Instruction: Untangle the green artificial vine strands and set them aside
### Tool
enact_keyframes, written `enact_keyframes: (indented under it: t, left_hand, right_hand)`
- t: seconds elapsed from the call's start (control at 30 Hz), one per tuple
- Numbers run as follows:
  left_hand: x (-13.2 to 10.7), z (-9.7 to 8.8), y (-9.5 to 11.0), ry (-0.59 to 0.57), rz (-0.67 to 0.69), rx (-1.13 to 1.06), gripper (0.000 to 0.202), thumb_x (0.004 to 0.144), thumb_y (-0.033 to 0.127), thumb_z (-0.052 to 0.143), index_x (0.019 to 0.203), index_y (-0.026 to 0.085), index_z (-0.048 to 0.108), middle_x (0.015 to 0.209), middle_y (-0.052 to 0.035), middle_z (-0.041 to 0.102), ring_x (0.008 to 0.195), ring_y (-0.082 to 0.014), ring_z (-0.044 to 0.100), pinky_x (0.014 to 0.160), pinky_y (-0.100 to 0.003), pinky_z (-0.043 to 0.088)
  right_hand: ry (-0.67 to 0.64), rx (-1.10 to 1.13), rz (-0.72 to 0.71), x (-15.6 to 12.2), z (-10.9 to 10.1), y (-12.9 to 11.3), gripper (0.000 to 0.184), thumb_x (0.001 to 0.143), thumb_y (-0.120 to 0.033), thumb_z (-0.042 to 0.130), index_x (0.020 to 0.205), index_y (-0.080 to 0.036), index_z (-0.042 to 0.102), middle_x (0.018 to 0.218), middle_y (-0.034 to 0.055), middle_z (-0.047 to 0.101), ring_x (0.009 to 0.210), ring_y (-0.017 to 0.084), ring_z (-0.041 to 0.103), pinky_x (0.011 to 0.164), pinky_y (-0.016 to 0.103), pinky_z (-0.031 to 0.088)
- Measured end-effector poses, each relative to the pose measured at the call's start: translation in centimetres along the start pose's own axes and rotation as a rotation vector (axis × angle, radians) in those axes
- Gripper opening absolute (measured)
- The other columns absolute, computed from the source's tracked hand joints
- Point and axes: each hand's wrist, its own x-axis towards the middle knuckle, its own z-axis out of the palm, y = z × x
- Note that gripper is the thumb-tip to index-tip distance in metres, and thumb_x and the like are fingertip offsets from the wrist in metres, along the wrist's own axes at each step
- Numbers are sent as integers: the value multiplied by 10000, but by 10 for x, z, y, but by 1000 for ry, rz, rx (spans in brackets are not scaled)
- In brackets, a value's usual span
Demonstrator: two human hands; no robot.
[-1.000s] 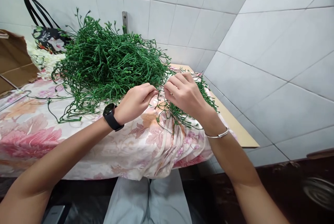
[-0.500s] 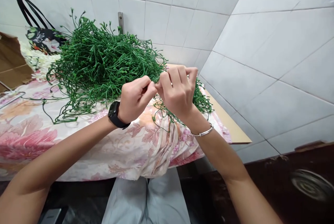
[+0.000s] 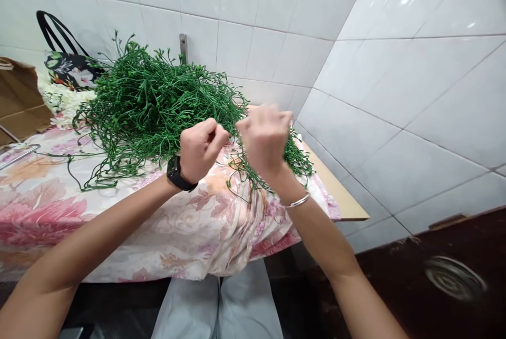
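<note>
The large pile of green artificial stems [image 3: 158, 102] stands on the far side of the floral cloth [image 3: 154, 239], left of centre, with a smaller bunch of stems [image 3: 299, 157] lying to the right, partly behind the right hand [image 3: 264, 138]. Half a second ago the two hands met at the fingertips; now a small gap shows between them, which suggests a pull apart rather than a shared hold. The left hand [image 3: 202, 150], in front of the pile, has its fingers closed with the thumb against the bent forefinger; whether a thin stem is pinched there, I cannot tell. The right hand is blurred by motion, its fingers seemingly curled, and its grip cannot be told. Farther out, white flowers [image 3: 73, 103] and a flowered bag [image 3: 73, 71] sit far left beside brown cardboard [image 3: 19, 94]; a tan board [image 3: 346, 204] shows at right.
</note>
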Motion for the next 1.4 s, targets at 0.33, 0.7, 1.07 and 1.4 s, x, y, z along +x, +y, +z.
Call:
enact_keyframes:
  t: [0.33,0.7,1.07,1.4]
  left_hand:
    - [-2,11,-18,-607,140,-58,329,898,281,298,811,153,588,868,-58,594,839,-144,515,774,-301,415]
    - [4,-1,-2,-387,213,92,399,838,394,449,1159,159,465,1153,-106,539,1094,-198,449,965,-379,346]
    - [5,2,-4,-196,162,227,192,850,295,436,940,154,530,843,-61,598,866,-180,505,826,-336,377]
    - [0,-3,2,-380,-34,51,259,864,313,361,645,183,403,470,57,301,433,-74,287,454,-220,217]
  right_hand:
    - [150,174,223,14,-15,32,249,886,-283,326,744,-180,502,738,49,492,703,148,476,638,331,371]
    - [-42,233,126,9,-17,32,190,869,-293,402,754,-182,505,746,32,554,695,120,508,667,295,386]
    - [-225,165,-218,-7,-3,10,147,866,-227,394,798,-182,517,796,32,571,866,155,521,798,319,357]
    - [-305,-85,-195,-12,5,0,191,859,-179,345,783,-168,520,793,75,531,833,199,484,765,378,344]
